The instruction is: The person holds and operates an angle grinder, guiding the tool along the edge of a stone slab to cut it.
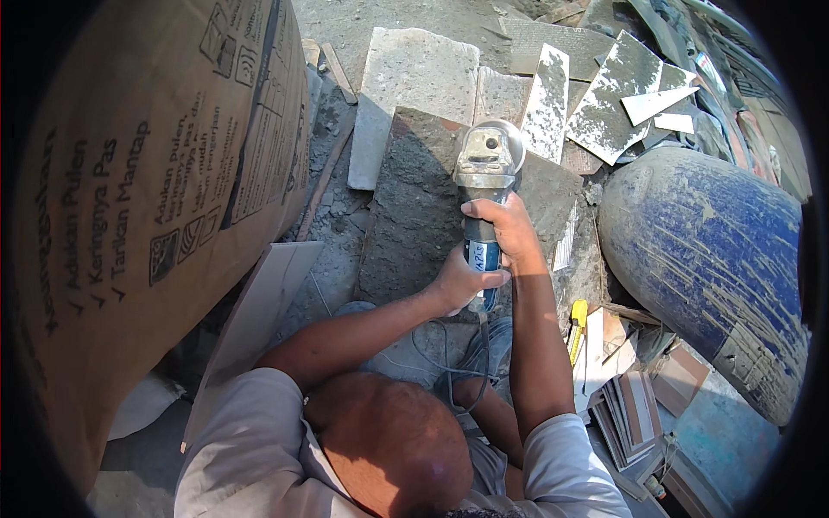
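I have the grinder (477, 231) over a rough grey slab (410, 207), left hand (465, 281) clamped round its rear, right hand (511, 229) wrapped round its body, nearer the disc (518, 148). Disc touching slab? I cannot tell. I judge this step as steadying the tool; it calls for a firm grip. The cord (484, 345) loops below, a snag risk; a bag (181, 129) and blue drum (699, 233) hem me in, with a yellow tape (577, 319) near the drum.
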Action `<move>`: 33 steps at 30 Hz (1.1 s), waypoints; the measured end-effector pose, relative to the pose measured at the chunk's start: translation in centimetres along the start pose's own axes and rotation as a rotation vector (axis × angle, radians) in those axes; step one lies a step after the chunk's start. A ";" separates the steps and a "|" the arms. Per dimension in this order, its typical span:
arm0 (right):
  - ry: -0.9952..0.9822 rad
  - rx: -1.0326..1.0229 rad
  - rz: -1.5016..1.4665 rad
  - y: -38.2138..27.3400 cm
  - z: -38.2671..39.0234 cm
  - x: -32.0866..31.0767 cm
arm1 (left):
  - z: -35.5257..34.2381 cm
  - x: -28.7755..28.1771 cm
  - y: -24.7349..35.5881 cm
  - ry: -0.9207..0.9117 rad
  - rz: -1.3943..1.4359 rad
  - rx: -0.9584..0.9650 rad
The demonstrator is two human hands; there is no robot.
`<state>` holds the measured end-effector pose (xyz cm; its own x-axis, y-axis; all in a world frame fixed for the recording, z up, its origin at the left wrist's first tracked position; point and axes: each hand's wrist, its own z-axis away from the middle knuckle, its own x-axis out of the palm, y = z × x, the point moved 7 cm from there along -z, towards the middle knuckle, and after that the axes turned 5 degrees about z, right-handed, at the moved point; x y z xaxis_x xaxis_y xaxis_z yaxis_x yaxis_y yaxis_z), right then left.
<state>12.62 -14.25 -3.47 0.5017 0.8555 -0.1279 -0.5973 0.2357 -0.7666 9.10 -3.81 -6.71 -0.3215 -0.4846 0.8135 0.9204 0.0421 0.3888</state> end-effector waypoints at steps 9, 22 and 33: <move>0.023 0.010 0.006 0.9 2.5 0.3 | 2.0 0.4 -0.9 -0.014 -0.110 0.073; 0.102 0.076 -0.017 4.1 4.3 -3.0 | 1.7 1.6 -3.4 -0.046 -0.250 0.154; 0.135 0.050 0.001 2.8 2.8 -3.2 | 0.3 1.4 -3.5 -0.105 -0.063 -0.064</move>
<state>7.61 -15.09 -3.42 0.5789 0.7868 -0.2143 -0.6263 0.2607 -0.7347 5.35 -4.41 -6.81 -0.3975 -0.3907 0.8303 0.9089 -0.0433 0.4148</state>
